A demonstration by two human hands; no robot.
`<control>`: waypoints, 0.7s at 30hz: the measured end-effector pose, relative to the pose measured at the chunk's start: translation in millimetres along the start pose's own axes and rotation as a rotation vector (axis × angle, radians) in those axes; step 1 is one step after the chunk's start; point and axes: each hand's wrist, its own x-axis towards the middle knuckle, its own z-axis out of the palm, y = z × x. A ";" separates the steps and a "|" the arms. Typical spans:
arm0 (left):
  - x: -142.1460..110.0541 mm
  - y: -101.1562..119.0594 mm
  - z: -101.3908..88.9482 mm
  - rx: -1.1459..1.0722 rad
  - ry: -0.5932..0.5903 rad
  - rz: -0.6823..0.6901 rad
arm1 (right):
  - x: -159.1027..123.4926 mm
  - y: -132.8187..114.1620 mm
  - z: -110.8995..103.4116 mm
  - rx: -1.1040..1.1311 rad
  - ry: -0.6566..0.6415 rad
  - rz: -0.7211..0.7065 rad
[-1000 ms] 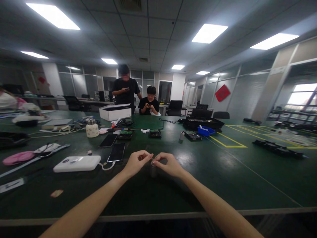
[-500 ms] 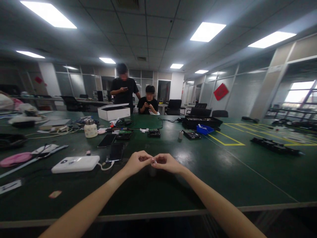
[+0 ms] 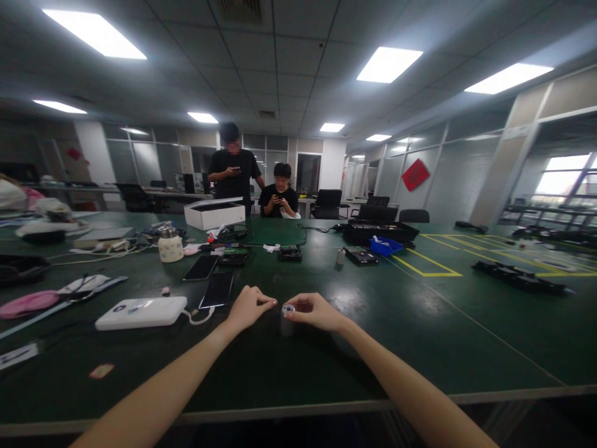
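Note:
A small grey cylinder (image 3: 287, 325) stands upright on the green table in front of me, its ringed top showing. My right hand (image 3: 318, 312) grips its upper edge between thumb and fingers from the right. To the left of the cylinder, and apart from it, is my left hand (image 3: 250, 307). Its thumb and index finger are pressed together; whatever they may hold is too small to make out. Just beyond that hand lies a dark phone (image 3: 217, 291) with a white cable plugged in.
A white power bank (image 3: 142, 313) lies to the left, with a cream flask (image 3: 170, 246) farther back. A second grey cylinder (image 3: 340, 256) stands near a hard drive (image 3: 360, 256) and a blue tray (image 3: 386, 246). Two people are beyond the table.
My left hand has drawn away to the left from the cylinder's top, where both hands met before. The cylinder's top is now uncovered. My right hand has stayed there.

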 end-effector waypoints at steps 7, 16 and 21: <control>-3.5 13.2 -8.4 -0.151 0.140 0.000 | -1.1 -1.3 1.2 -0.021 0.002 0.018; -18.2 44.5 -13.1 -0.493 -0.082 0.108 | -6.0 -10.9 0.1 -0.049 -0.018 0.003; -18.1 43.6 -12.6 -0.475 -0.025 0.093 | -5.7 -10.3 -0.1 -0.034 -0.020 0.007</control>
